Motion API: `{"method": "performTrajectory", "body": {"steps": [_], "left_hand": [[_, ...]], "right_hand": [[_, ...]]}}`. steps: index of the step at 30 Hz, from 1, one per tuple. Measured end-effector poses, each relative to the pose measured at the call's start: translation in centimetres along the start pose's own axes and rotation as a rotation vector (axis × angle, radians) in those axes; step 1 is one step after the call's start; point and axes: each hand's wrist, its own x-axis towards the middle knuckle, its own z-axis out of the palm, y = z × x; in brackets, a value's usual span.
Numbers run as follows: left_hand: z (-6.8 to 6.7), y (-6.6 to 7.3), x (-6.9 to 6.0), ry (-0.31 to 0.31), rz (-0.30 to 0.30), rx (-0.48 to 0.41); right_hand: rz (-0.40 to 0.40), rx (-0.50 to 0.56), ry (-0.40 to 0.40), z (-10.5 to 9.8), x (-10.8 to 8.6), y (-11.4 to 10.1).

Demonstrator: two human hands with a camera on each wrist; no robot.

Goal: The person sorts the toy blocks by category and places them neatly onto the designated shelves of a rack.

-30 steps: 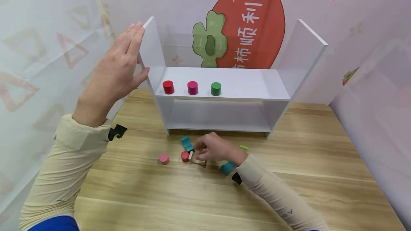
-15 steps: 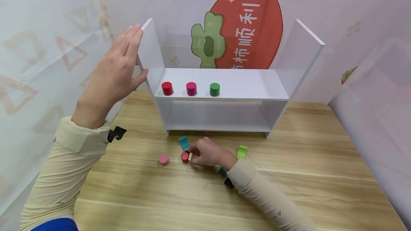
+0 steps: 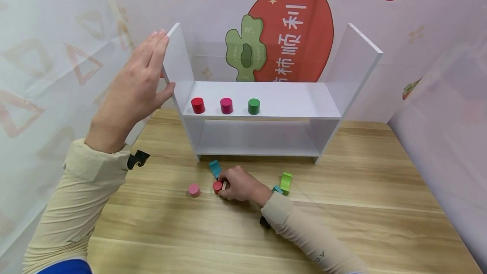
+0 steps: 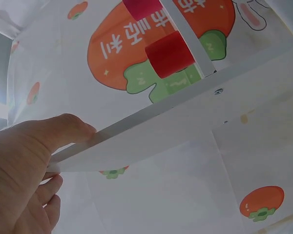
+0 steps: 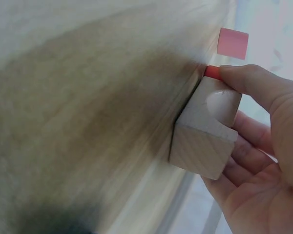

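Right wrist view puts the red cylinder (image 5: 212,72) low on the counter (image 3: 190,236), at the end of a notched wood block (image 5: 200,151); the right hand (image 3: 242,185) has its thumb against the cylinder and its fingers bent round the far side, a pinch that appears not to have lifted it yet. Just beyond lies a blue piece (image 3: 215,168), and on the other side, near, stands a pink cylinder (image 3: 194,190). Past the right wrist, a lime piece (image 3: 285,182) and a second blue piece (image 3: 277,189), partly hidden by the sleeve, lie together. Behind stands the shelf (image 3: 296,98), its upper board bearing a spaced row: a second red cylinder (image 3: 198,105), a magenta cylinder (image 3: 226,106) and a green cylinder (image 3: 254,106). The left hand (image 3: 131,79), fingers straight, rests along the left panel (image 3: 180,62), thumb at its front edge. By judgement, the work is partway: three cylinders are up, two remain below, with room right of the row.
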Motion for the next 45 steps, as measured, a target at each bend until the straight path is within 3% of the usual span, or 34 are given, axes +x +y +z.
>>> {"method": "performTrajectory", "body": {"steps": [12,21,34,45], "left_hand": [[0.1,0.0,-0.1,-0.007,-0.003,0.003],[0.1,0.0,-0.2,-0.008,-0.008,-0.001],[0.0,0.0,0.0,-0.006,-0.003,-0.005],[-0.1,-0.1,0.0,-0.004,0.005,-0.010]], "right_hand": [[-0.023,0.050,0.038,-0.3,-0.3,-0.1],[-0.019,0.131,0.038,-2.8,-1.3,-0.7],[-0.026,0.091,0.093,-11.0,-4.1,-1.4],[-0.012,-0.039,0.160,-19.3,-7.0,-3.4]]}}
